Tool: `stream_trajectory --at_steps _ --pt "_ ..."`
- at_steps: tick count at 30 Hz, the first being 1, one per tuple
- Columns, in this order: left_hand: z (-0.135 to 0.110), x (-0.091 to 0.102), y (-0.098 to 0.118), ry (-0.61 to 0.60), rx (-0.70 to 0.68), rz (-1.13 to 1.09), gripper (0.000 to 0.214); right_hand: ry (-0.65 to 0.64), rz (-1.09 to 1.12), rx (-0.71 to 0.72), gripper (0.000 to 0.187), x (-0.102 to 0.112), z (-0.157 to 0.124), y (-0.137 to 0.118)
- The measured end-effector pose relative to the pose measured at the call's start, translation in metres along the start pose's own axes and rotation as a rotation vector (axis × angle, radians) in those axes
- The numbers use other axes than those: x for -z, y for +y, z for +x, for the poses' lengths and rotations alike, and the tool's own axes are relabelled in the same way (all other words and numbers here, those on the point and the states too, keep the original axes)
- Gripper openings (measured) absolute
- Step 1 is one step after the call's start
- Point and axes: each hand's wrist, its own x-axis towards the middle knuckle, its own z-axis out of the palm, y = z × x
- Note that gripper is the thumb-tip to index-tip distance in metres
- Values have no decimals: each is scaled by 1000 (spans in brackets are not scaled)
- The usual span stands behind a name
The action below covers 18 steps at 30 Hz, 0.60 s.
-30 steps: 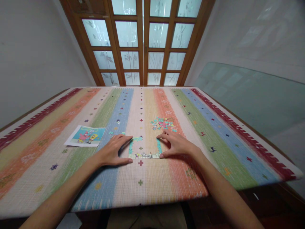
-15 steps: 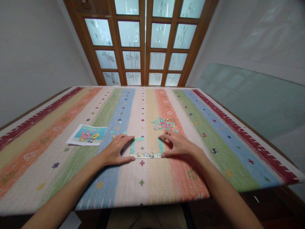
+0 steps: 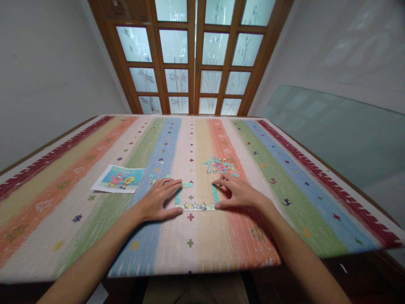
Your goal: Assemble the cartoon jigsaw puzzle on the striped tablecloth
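Note:
A partly joined jigsaw puzzle point(image 3: 199, 207) lies on the striped tablecloth, its pieces forming a bottom row, two side strips and a short upper-left stretch. Around its left side is my left hand point(image 3: 161, 198), with the thumb at the lower corner and the fingers at the upper corner, partly covering the strip. My right hand point(image 3: 234, 192) spans the right strip point(image 3: 215, 193) between forefinger and thumb, the thumb resting by the bottom right corner. Beyond it lies a heap of loose puzzle pieces point(image 3: 220, 165), teal, pink and yellow.
A printed cartoon picture point(image 3: 118, 179) lies to the left. Several loose teal pieces point(image 3: 152, 175) lie just beyond my left hand. The striped tablecloth point(image 3: 177, 249) covers the table up to its near edge. Paned wooden doors point(image 3: 194, 63) stand behind the table.
The view has shifted slightly, so everything sits a little further right. Both hands stay at the same sides of the puzzle; the left fingers lie slightly straighter.

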Motion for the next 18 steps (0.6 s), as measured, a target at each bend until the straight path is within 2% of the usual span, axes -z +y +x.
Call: stream_trajectory --at_steps 4,12,18 --pt "0 -2 0 -6 -11 24 61 -9 -8 3 62 1 1 -1" --pt "-1 -6 0 -32 -5 27 64 14 -10 2 58 0 0 -2" --pt "1 -5 3 -53 -11 -4 65 114 9 -2 29 -7 11 1"
